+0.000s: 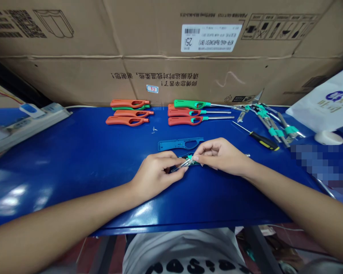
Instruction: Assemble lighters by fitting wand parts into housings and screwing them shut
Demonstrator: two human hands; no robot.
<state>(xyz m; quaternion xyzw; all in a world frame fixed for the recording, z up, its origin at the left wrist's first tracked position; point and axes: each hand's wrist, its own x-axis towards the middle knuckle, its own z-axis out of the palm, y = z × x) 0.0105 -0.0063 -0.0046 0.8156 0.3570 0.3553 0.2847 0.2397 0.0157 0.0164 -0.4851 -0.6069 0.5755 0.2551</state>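
Observation:
My left hand (160, 171) is closed, pinching a clear, shiny tube-like lighter insert (183, 164) between thumb and fingers. My right hand (223, 156) is closed as well, its thumb and fingertips on the insert's upper end beside a teal piece (190, 157). Dark blue plastic shows under the fingers, mostly covered by them. Just beyond the hands lies a blue lighter casing half (175, 144), its hollow side up. A short metal tip (247, 155) pokes out past my right hand.
Orange lighter casings (122, 113) lie at the back left, near several tiny screws (154, 130). Red lighters (185, 121) and a green lighter (188, 104) with metal rods lie behind. A screwdriver (264, 141), a pile of lighter inserts (274, 125) and a white bag (322, 102) are right.

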